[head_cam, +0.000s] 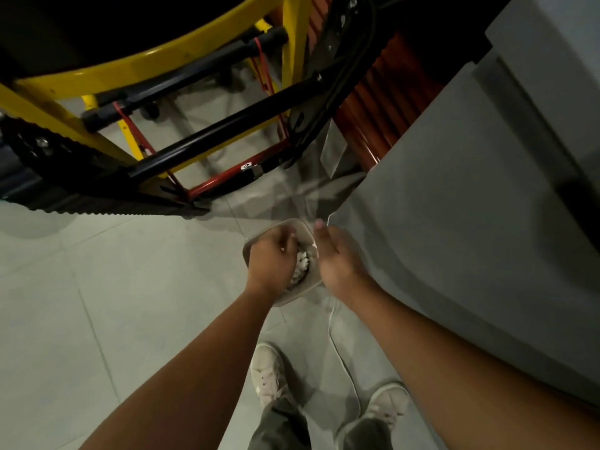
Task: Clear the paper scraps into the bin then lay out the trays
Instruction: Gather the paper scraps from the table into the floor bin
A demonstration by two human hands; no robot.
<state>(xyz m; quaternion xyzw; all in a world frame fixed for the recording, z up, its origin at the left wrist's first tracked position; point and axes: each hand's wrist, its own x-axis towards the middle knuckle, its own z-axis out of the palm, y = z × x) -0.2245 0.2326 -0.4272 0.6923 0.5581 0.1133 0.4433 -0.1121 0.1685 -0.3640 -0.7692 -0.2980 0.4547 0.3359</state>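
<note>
Both hands over the bin (291, 298) on the floor

White scraps (302, 262) lie heaped in the small bin, just beside the grey desk (454, 222). The left hand (271, 254) hangs over it, fingers curled downward; whether they hold scraps I cannot tell. The right hand (337, 258) is released, above the bin's right rim.

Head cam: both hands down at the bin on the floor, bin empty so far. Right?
Not empty. The head view shows white paper scraps inside the bin, between the left hand and the right hand. The rest holds: both hands are down at the bin on the floor.
</note>
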